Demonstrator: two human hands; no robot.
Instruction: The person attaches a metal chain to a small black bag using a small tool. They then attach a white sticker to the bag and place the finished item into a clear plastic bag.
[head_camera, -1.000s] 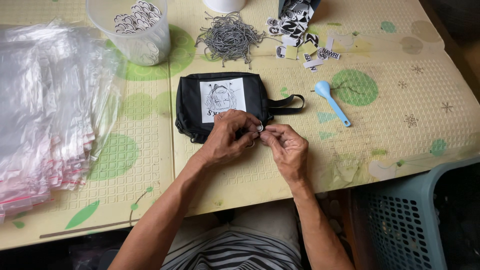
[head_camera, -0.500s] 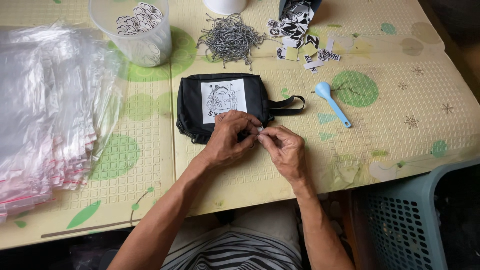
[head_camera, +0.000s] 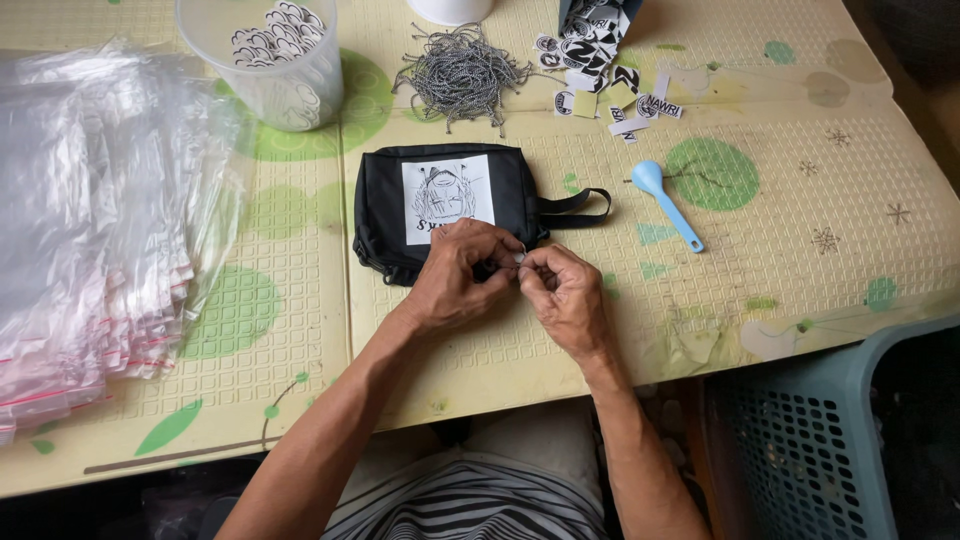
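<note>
1. A black pouch (head_camera: 450, 205) with a white printed patch lies flat on the table (head_camera: 800, 260), its strap loop pointing right.
2. The left hand (head_camera: 455, 280) rests over the pouch's near right corner, fingers curled, thumb and forefinger pinched on a small metal piece (head_camera: 519, 258).
3. The right hand (head_camera: 565, 295) sits just right of the pouch's near corner, its fingertips pressed against those of the left hand, pinching the same small piece. What the piece is cannot be told; it is too small.
4. Beyond the pouch lies a heap of ball chains (head_camera: 460, 75).
5. Left of that heap, beyond the pouch's left end, stands a clear tub (head_camera: 270, 70) with black-and-white stickers inside.
6. Beyond the pouch to the right, loose stickers (head_camera: 610, 80) are scattered beside a dark container.
7. A blue spoon (head_camera: 668, 203) lies right of the pouch, apart from the strap.
8. A stack of clear bags (head_camera: 90, 230) lies well left of the pouch.
9. A grey-green basket (head_camera: 800, 440) stands off the table's near right edge.
</note>
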